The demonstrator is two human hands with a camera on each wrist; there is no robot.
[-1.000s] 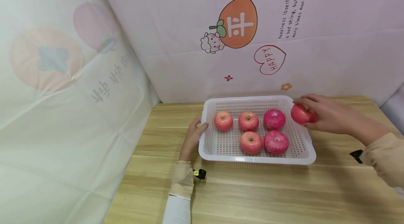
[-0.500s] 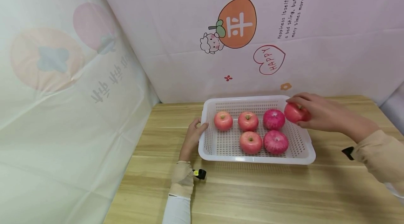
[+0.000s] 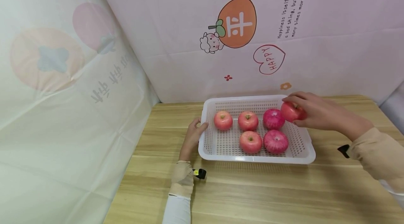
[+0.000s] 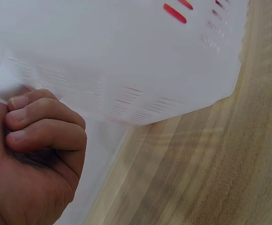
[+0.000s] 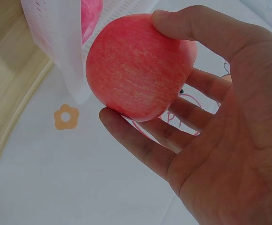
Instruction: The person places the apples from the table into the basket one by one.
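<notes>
My right hand (image 3: 318,112) grips a red apple (image 3: 291,112) between thumb and fingers, over the right end of a white plastic basket (image 3: 257,159). In the right wrist view the held apple (image 5: 138,68) sits in front of the basket wall. My left hand (image 3: 192,134) holds the basket's left rim; the left wrist view has its fingers (image 4: 51,133) curled at the edge. Inside the basket are three lighter red apples, one of them at the left (image 3: 223,121), and two magenta round fruits, the nearer one (image 3: 276,142) at the front.
The basket stands on a wood-grain table (image 3: 240,192) near its back edge. A white printed cloth (image 3: 189,69) hangs behind the table, and another cloth (image 3: 79,129) covers the left side. A small black device (image 3: 200,174) is on the left wrist.
My right hand has moved left with the apple, from the basket's right rim to a spot overlapping its inside. The left hand and the basket have stayed put.
</notes>
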